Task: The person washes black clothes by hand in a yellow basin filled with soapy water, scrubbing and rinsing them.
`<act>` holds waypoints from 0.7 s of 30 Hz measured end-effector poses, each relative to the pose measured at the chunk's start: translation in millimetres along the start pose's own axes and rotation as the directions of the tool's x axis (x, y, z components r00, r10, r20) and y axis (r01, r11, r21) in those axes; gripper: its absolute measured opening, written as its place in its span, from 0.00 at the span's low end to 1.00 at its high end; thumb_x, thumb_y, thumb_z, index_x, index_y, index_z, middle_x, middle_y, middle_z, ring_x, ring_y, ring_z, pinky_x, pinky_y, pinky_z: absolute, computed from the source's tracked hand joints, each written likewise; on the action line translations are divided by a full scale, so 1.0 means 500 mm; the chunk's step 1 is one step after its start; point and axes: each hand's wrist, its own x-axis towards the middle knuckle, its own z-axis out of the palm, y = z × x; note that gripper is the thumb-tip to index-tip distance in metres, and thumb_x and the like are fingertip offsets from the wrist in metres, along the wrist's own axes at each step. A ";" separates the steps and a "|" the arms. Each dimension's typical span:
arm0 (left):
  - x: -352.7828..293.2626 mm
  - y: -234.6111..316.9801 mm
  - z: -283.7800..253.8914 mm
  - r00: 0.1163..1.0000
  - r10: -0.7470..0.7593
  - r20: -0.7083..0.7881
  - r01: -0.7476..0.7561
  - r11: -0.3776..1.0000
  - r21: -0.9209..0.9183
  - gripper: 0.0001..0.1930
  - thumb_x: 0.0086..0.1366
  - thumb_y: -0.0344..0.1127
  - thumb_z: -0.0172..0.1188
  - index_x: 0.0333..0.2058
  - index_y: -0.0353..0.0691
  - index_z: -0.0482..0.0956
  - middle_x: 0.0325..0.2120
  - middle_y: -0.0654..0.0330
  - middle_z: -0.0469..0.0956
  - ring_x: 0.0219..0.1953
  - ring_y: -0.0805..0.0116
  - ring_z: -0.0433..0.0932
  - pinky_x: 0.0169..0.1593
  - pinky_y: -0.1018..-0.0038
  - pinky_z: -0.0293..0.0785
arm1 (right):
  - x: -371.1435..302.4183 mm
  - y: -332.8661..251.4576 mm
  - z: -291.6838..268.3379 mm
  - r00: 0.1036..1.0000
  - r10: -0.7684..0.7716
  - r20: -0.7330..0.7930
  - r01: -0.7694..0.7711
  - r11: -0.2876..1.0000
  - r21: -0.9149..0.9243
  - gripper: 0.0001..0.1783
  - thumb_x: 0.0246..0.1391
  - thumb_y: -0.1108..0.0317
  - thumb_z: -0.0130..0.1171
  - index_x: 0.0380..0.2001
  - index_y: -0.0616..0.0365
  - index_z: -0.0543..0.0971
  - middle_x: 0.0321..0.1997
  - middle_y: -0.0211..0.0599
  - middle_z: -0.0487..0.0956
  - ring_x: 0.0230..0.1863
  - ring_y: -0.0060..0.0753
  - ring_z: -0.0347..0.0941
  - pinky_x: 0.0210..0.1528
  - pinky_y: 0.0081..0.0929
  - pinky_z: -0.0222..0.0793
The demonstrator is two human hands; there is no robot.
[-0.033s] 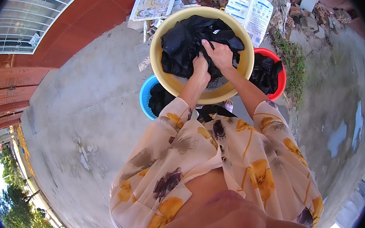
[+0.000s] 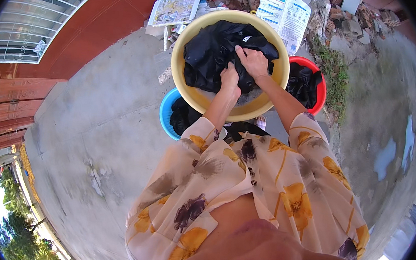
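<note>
A wet black garment [image 2: 207, 55] lies bunched in a wide yellow basin [image 2: 178, 84], with a small white mark near its far right part. My left hand [image 2: 230, 78] is closed on a fold at the garment's near middle. Just to the right and a little farther off, my right hand [image 2: 253, 63] grips another fold, thumb on top. Some fingertips are hidden in the dark cloth. Greyish sudsy water [image 2: 247, 97] shows at the basin's near right side.
A blue basin [image 2: 167, 108] with black cloth stands at the near left, a red basin [image 2: 322, 93] with black cloth at the right. Behind are a white printed bag [image 2: 285, 18], a picture-covered board [image 2: 175, 9] and brick rubble [image 2: 351, 24]. Weeds [image 2: 337, 77] grow beside the concrete.
Both hands have shifted slightly to the right with the cloth between them. The garment's folds have moved, and its white mark shows more plainly.
</note>
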 end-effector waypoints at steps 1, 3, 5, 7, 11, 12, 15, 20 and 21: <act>0.010 -0.013 -0.008 0.999 -0.019 -0.038 0.021 0.999 0.034 0.22 0.74 0.52 0.42 0.44 0.40 0.77 0.41 0.58 0.79 0.45 0.64 0.78 0.50 0.67 0.74 | 0.003 0.010 0.004 1.000 0.018 0.013 -0.018 1.000 0.008 0.26 0.58 0.41 0.54 0.31 0.53 0.85 0.29 0.55 0.80 0.35 0.60 0.78 0.41 0.49 0.74; 0.081 -0.042 -0.109 0.921 -0.022 0.390 0.068 0.992 -0.106 0.21 0.73 0.45 0.48 0.51 0.31 0.72 0.46 0.56 0.76 0.47 0.66 0.75 0.52 0.69 0.71 | -0.025 0.000 0.021 0.998 -0.062 -0.027 0.064 0.995 0.076 0.23 0.57 0.44 0.55 0.33 0.52 0.85 0.29 0.55 0.80 0.35 0.59 0.78 0.42 0.47 0.75; 0.087 -0.098 -0.123 0.776 0.108 0.621 0.217 0.880 -0.423 0.20 0.73 0.46 0.47 0.47 0.33 0.76 0.42 0.56 0.78 0.43 0.65 0.77 0.49 0.70 0.73 | -0.042 0.000 0.024 0.998 -0.062 -0.004 0.062 0.996 0.072 0.20 0.57 0.48 0.56 0.32 0.53 0.85 0.29 0.55 0.80 0.35 0.59 0.78 0.42 0.45 0.75; -0.051 0.004 -0.005 0.999 0.016 0.038 -0.019 0.998 0.059 0.22 0.73 0.48 0.43 0.45 0.35 0.77 0.40 0.56 0.78 0.41 0.64 0.77 0.48 0.70 0.74 | -0.029 0.023 0.011 0.999 -0.031 -0.037 0.033 0.998 0.047 0.17 0.56 0.51 0.58 0.32 0.53 0.85 0.28 0.54 0.80 0.34 0.59 0.78 0.41 0.44 0.75; 0.099 -0.046 -0.132 0.816 0.039 0.577 0.074 0.982 -0.171 0.21 0.73 0.47 0.37 0.39 0.39 0.76 0.37 0.56 0.77 0.39 0.64 0.77 0.45 0.71 0.75 | -0.115 -0.073 -0.009 0.957 -0.260 -0.131 0.286 0.923 0.257 0.15 0.57 0.55 0.57 0.28 0.54 0.83 0.26 0.56 0.77 0.32 0.59 0.77 0.37 0.48 0.73; 0.073 -0.043 -0.111 0.895 0.013 0.446 0.034 0.995 -0.097 0.20 0.73 0.45 0.37 0.38 0.39 0.76 0.37 0.56 0.77 0.40 0.64 0.76 0.46 0.71 0.74 | -0.130 -0.077 -0.012 0.968 -0.242 -0.067 0.251 0.932 0.260 0.15 0.57 0.56 0.56 0.27 0.55 0.82 0.26 0.56 0.77 0.30 0.60 0.77 0.36 0.49 0.73; -0.085 0.024 0.010 0.998 0.062 -0.032 -0.057 0.988 0.144 0.18 0.73 0.41 0.38 0.34 0.40 0.76 0.35 0.59 0.77 0.40 0.64 0.76 0.45 0.70 0.75 | -0.028 0.026 -0.004 0.999 -0.035 -0.005 0.036 0.999 0.035 0.20 0.61 0.51 0.52 0.28 0.54 0.83 0.25 0.52 0.79 0.30 0.57 0.78 0.35 0.47 0.75; 0.103 -0.072 -0.147 0.875 0.052 0.481 0.014 0.991 -0.133 0.17 0.72 0.43 0.41 0.41 0.41 0.77 0.35 0.60 0.78 0.38 0.64 0.78 0.43 0.69 0.76 | -0.109 -0.036 0.009 0.934 -0.336 -0.123 0.356 0.908 0.222 0.18 0.59 0.54 0.55 0.23 0.54 0.82 0.19 0.50 0.77 0.23 0.55 0.76 0.29 0.45 0.75; -0.029 0.011 -0.031 0.982 -0.072 0.175 0.080 0.996 -0.039 0.16 0.71 0.44 0.45 0.42 0.39 0.77 0.34 0.61 0.78 0.38 0.66 0.78 0.43 0.70 0.75 | -0.076 0.025 0.014 0.952 -0.293 -0.086 0.301 0.947 0.113 0.21 0.60 0.50 0.52 0.27 0.56 0.83 0.23 0.52 0.79 0.27 0.57 0.78 0.34 0.47 0.75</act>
